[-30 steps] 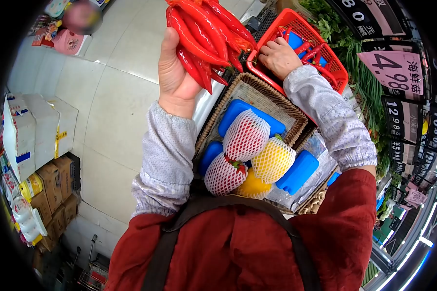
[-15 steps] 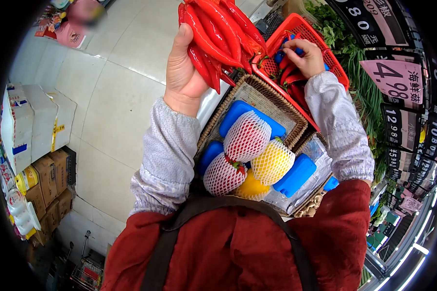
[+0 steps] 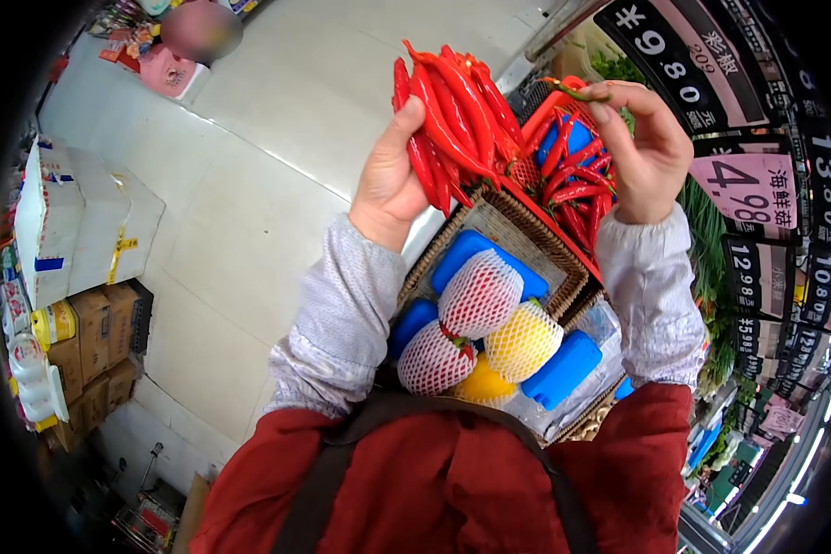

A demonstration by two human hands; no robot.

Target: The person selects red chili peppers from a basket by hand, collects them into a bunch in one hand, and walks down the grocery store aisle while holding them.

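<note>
My left hand is closed around a bunch of long red chili peppers, held up over the near-left end of a red plastic basket. Between the thumb and fingertips of my right hand is a single thin chili pepper, dark greenish with a reddish tip, raised above the same basket. Small red chilies lie loose in the basket around a blue block. The left hand's fingers are partly hidden behind the bunch.
A wicker basket nearer me holds red bell peppers and yellow bell peppers in foam nets, beside blue blocks. Price signs line the right. White boxes and cartons stand on the left.
My right hand has come up out of the red basket with a thin chili pepper. My left hand and its bunch have shifted right and lower in view.
</note>
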